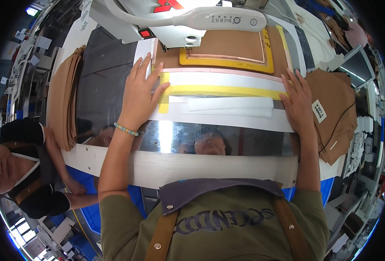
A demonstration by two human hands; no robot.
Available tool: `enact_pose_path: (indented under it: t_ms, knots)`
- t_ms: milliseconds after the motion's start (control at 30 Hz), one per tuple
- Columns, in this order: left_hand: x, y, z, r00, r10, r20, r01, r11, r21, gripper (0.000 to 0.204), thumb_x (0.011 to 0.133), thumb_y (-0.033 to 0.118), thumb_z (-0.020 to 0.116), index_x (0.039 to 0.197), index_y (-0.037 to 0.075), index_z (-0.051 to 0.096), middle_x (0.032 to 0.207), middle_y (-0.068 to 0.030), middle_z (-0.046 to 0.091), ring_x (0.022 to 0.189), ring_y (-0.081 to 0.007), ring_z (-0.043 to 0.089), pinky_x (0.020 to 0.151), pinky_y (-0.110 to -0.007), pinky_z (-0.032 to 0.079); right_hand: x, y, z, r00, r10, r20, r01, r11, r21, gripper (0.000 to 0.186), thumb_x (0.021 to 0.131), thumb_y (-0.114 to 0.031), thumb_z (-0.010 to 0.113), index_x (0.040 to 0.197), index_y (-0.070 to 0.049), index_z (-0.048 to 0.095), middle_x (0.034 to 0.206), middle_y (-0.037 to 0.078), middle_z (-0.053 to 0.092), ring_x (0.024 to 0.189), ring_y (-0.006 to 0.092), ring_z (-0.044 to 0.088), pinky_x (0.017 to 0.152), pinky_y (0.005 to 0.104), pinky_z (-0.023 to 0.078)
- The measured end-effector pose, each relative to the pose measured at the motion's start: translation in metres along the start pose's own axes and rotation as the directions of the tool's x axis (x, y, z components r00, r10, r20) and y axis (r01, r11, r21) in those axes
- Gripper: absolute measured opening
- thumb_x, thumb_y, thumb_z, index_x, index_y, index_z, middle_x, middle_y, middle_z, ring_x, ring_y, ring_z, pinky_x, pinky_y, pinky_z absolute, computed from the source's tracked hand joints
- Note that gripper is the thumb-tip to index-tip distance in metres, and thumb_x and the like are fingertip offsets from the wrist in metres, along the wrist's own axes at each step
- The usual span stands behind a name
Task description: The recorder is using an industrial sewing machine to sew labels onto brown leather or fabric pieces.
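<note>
My left hand lies flat with fingers spread at the left end of a white sheet edged with yellow tape. Its fingertips reach the left edge of a brown fabric panel. My right hand rests flat, fingers stretched out, at the right end of the same sheet and touches the panel's right edge. A yellow rectangular frame presses on the panel under the sewing machine head. Between my hands lie white folded strips. Neither hand grips anything.
A stack of brown panels lies at the left, and more brown pieces with a dark cord lie at the right. The shiny metal table plate ends near my body. Another person is at the left. A screen stands at the far right.
</note>
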State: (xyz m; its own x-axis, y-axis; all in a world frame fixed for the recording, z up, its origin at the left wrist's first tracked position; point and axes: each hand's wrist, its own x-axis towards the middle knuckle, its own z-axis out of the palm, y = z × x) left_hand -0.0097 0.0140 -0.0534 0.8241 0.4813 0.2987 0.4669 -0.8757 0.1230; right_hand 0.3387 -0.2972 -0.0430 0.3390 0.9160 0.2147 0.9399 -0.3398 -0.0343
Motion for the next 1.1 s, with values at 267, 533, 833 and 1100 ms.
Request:
enact_pose_path:
  t_ms: [267,533,833,1100]
  knots:
    - [0.000,-0.003,0.000,1.000,0.010,-0.030,-0.012,0.999,-0.045,0.054,0.101,0.038,0.071,0.148,0.011,0.065,0.162,-0.0236,0.049,0.150,-0.0441,0.042,0.120,-0.053,0.038,0.001,0.000,0.000,1.000,-0.020,-0.001,0.020,1.000,-0.024,0.052,0.111,-0.036,0.051,0.155,-0.008,0.056,0.166,0.011,0.046,0.159,0.0351,0.032,0.130,0.0531,0.023]
    - [0.001,-0.006,0.006,0.971,0.065,-0.230,-0.104,0.982,-0.160,0.054,0.093,0.032,0.079,0.138,0.005,0.067,0.152,-0.0234,0.055,0.142,-0.0421,0.052,0.115,-0.051,0.043,-0.006,0.022,0.005,0.992,-0.126,-0.001,0.125,0.988,-0.093,0.054,0.112,-0.031,0.045,0.157,-0.001,0.050,0.166,0.019,0.044,0.156,0.0390,0.035,0.129,0.0512,0.023]
    - [-0.006,-0.018,-0.004,0.937,-0.101,-0.335,-0.003,0.954,-0.298,0.041,0.098,0.024,0.073,0.133,0.004,0.069,0.149,-0.0186,0.061,0.133,-0.0348,0.060,0.110,-0.043,0.050,-0.001,0.019,0.010,0.981,-0.162,-0.103,0.172,0.981,0.095,0.044,0.114,-0.020,0.041,0.150,0.002,0.055,0.163,0.020,0.048,0.155,0.0403,0.038,0.128,0.0518,0.027]
    - [-0.003,-0.015,-0.003,0.931,-0.091,-0.353,-0.045,0.932,-0.361,0.016,0.095,0.016,0.074,0.106,0.005,0.074,0.103,-0.0092,0.070,0.094,-0.0286,0.068,0.082,-0.039,0.057,-0.007,0.020,0.008,0.979,-0.151,-0.134,0.187,0.930,0.316,0.027,0.110,-0.004,0.053,0.129,0.007,0.069,0.150,0.019,0.061,0.145,0.0391,0.050,0.123,0.0489,0.037]
